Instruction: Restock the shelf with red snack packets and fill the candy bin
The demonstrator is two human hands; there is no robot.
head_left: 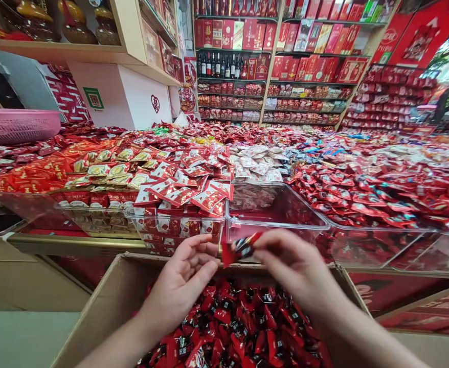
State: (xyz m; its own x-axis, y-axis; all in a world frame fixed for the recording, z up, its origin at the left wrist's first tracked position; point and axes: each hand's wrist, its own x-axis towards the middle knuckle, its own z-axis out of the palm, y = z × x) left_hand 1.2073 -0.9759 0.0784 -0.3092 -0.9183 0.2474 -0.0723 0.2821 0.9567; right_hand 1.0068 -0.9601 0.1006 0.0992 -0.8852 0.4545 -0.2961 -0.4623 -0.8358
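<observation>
Between thumb and fingers, my right hand [291,258] pinches one end of a small red and black wrapped candy [243,248]. The candy's other end points toward my left hand [194,268], whose fingers are curled loosely apart, with nothing in them. Both hands are above an open cardboard box [105,291], which holds many red and black wrapped candies [240,327]. Just beyond the hands stands a clear plastic bin [278,207] with bare red bottom showing. Left of it, another clear bin [174,225] is heaped with white and red packets.
Red candies [362,194] fill the bins at the right. Orange-red packets [44,171] and a pink basket [17,125] are at the left. Shelves [270,51] with boxes and bottles stand behind. The bin rims lie close to the hands.
</observation>
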